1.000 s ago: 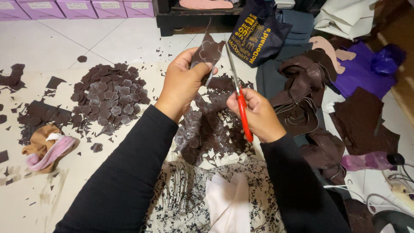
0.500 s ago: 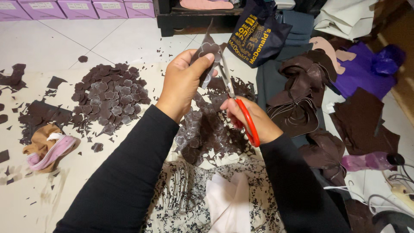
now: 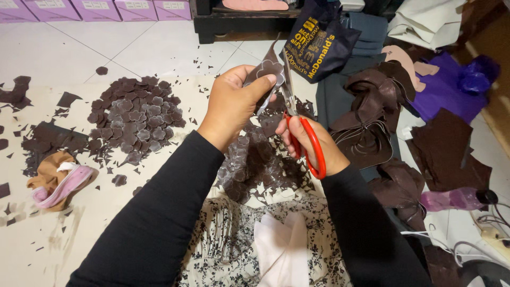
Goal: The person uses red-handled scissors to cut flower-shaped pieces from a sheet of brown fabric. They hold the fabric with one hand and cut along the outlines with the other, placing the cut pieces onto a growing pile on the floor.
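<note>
My left hand (image 3: 234,109) pinches a dark brown fabric piece (image 3: 267,70) with a flower outline drawn on it, held up in front of me. My right hand (image 3: 311,143) grips red-handled scissors (image 3: 300,127), their blades pointing up and meeting the right edge of the piece. Below both hands lies a heap of brown offcuts (image 3: 255,165) on my lap and the floor.
A pile of cut brown flower shapes (image 3: 133,119) sits on the left on a pale mat. Larger brown fabric sheets (image 3: 372,127), purple cloth (image 3: 446,87) and a dark printed bag (image 3: 313,45) lie to the right. A pink and tan bundle (image 3: 56,180) rests lower left. Cables (image 3: 483,234) run lower right.
The scissors have swung from lying slanted across my right hand to standing upright against the fabric piece. My left hand has turned the piece slightly.
</note>
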Available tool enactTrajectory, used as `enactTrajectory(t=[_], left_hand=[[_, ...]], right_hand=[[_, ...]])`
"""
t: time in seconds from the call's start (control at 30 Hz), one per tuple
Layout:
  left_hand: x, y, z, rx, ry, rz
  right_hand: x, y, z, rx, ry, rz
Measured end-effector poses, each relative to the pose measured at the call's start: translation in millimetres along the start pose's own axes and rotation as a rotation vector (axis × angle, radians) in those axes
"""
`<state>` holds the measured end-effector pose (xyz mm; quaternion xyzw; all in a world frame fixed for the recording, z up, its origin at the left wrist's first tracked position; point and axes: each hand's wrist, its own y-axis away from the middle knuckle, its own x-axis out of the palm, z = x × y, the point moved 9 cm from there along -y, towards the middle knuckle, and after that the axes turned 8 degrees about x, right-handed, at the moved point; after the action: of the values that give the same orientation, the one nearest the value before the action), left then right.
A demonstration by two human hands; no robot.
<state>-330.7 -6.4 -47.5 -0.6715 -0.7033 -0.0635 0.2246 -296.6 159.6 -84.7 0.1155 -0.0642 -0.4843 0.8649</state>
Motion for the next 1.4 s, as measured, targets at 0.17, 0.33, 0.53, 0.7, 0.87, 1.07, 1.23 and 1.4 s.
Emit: enactTrajectory(t=[0.17,0.33,0.53,0.7,0.87,1.07,1.23,1.4], left_hand=[[1.5,2.3,-5.2,0.038,-0.021,-0.008],[2.4,4.5,-6.3,0.062,-0.054,-0.004],[4.3,2.3,-6.0,0.085,-0.031,0.002],[5.3,1.7,-4.1,0.092,-0.003,0.005],[4.6,2.3,-2.8,0.079,-0.002,-0.002],[2.2,3.7,-3.8,0.063,-0.049,-0.02],[2.1,4.8,-5.9,0.086,-0.027,-0.004],[2.4,2.7,-6.2,0.113,-0.032,0.001]], right_hand=[[2.2,0.7,1.9,0.003,0.022,0.0],[4.3,1.5,1.6,0.013,0.024,-0.003],[0.0,1.2,1.6,-0.001,0.056,-0.04],[-0.1,-0.7,-0.5,-0.007,0.027,-0.042],[4.1,-1.4,-3.4,0.007,-0.026,-0.02],[1.9,-0.8,-4.2,0.015,-0.007,-0.022],[1.7,-3.2,-6.1,-0.006,0.087,-0.041],[1.7,-6.5,-10.0,0.01,0.174,-0.06]])
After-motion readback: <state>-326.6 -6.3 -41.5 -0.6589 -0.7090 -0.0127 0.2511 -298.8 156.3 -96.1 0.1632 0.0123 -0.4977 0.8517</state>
